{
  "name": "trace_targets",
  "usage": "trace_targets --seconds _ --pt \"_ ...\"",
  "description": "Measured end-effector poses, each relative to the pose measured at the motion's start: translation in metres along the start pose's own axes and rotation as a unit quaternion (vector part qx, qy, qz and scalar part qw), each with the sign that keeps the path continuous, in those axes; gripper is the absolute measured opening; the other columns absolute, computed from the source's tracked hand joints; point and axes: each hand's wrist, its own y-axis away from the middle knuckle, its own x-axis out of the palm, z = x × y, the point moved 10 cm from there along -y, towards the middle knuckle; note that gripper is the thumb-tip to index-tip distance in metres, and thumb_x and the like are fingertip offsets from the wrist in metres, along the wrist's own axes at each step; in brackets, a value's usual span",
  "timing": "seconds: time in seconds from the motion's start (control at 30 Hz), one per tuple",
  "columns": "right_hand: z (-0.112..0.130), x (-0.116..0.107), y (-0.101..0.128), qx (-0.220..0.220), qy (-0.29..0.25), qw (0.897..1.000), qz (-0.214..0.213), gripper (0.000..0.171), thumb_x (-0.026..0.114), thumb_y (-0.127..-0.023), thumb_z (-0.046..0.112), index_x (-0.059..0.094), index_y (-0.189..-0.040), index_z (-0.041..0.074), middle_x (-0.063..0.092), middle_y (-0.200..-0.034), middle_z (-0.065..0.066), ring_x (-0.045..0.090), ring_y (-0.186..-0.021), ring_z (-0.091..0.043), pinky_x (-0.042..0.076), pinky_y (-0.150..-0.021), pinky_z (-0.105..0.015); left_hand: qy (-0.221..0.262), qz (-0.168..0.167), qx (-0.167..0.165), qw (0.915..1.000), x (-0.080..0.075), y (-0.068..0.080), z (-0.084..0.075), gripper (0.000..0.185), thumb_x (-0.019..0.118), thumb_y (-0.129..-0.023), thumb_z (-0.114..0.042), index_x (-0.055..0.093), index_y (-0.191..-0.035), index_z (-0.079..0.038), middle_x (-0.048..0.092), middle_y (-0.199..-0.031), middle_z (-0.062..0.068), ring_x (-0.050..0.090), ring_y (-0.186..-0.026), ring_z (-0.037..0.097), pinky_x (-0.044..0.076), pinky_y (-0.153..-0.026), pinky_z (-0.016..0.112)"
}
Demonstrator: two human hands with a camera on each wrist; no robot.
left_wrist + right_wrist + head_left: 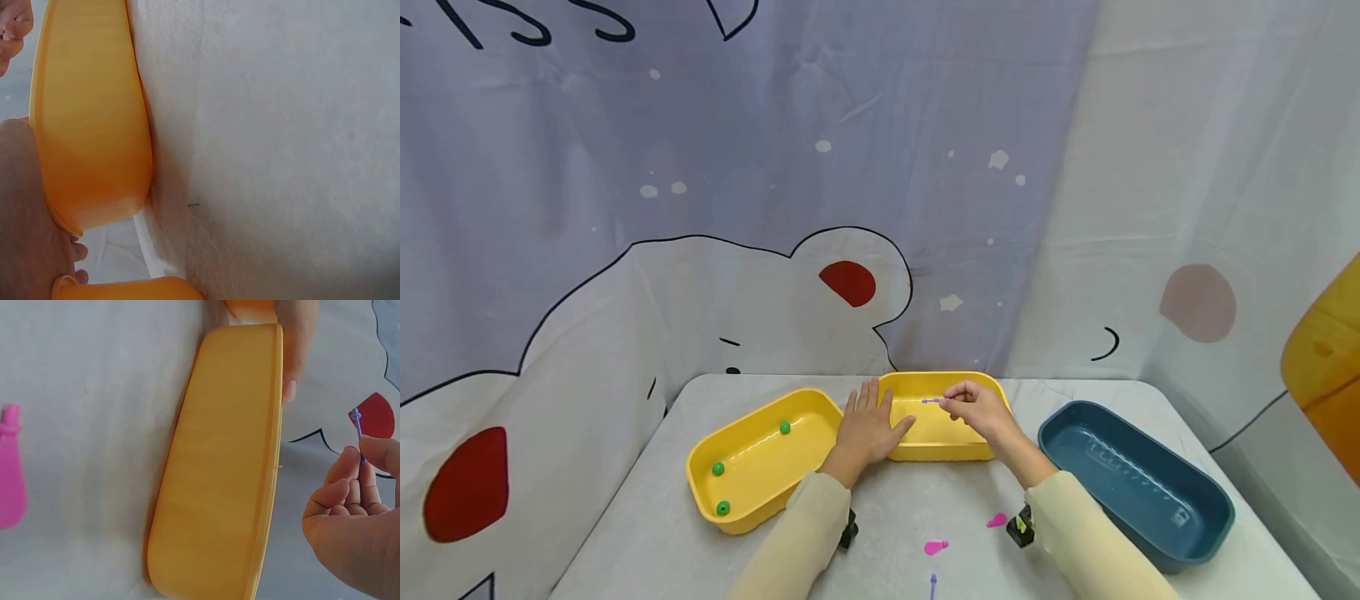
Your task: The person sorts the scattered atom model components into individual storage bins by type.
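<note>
My right hand [958, 406] pinches a small purple pin [931, 401] between thumb and fingertips above the middle yellow tray [940, 452]. In the right wrist view the purple pin [359, 432] sticks up from my right hand [365, 464], beside the yellow tray's wall [219, 469]. My left hand [867, 427] lies flat with straight fingers against that tray's left rim, thumb on its edge. The left wrist view shows the tray's outer wall [94, 119] close up with my palm at the left edge.
A second yellow tray [758, 500] at the left holds three green beads [718, 469]. A dark blue tray [1131, 483] sits at the right. Two pink pieces [936, 547] and another purple pin [933, 583] lie on the grey table near me. A printed curtain hangs behind.
</note>
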Motion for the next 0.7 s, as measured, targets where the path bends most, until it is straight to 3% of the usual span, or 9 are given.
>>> trace_targets --seconds 0.13,0.33,0.53,0.7 --pt "-0.001 -0.001 -0.007 0.004 0.005 1.0 -0.007 0.019 0.074 -0.093 0.021 0.067 -0.103 0.007 0.068 -0.086 -0.006 0.062 -0.083 -0.024 0.044 -0.073 -0.032 0.005 -0.003 0.0 1.0 0.0 0.0 -0.001 0.084 0.028 -0.1 -0.069 0.029 -0.161 -0.011 0.016 -0.168 0.016 0.012 -0.156 0.032 0.01 -0.126 0.05" --pt "-0.006 -0.005 -0.019 0.006 0.009 1.0 -0.023 0.018 0.073 -0.093 0.02 0.068 -0.104 0.006 0.071 -0.09 -0.007 0.065 -0.088 -0.028 0.047 -0.076 -0.035 0.012 -0.001 0.001 0.9999 0.0 0.0 0.0 0.081 0.032 -0.101 -0.066 0.03 -0.16 -0.011 0.016 -0.168 0.017 0.012 -0.156 0.033 0.01 -0.126 0.051" --pt "-0.009 -0.006 -0.028 0.009 0.002 0.999 -0.036 0.017 0.073 -0.093 0.016 0.069 -0.104 0.004 0.071 -0.086 -0.002 0.067 -0.083 -0.024 0.051 -0.079 -0.035 0.013 -0.002 0.003 0.9999 -0.002 0.0 -0.001 0.081 0.032 -0.102 -0.066 0.03 -0.16 -0.01 0.016 -0.168 0.017 0.013 -0.156 0.033 0.01 -0.126 0.051" --pt "-0.009 -0.004 -0.032 0.014 -0.007 0.999 -0.039 0.017 0.072 -0.093 0.014 0.068 -0.105 0.003 0.072 -0.091 -0.009 0.066 -0.081 -0.021 0.051 -0.073 -0.029 0.01 -0.001 0.002 0.9999 -0.002 0.0 0.0 0.083 0.029 -0.101 -0.069 0.029 -0.161 -0.011 0.015 -0.168 0.017 0.013 -0.156 0.032 0.01 -0.126 0.05"
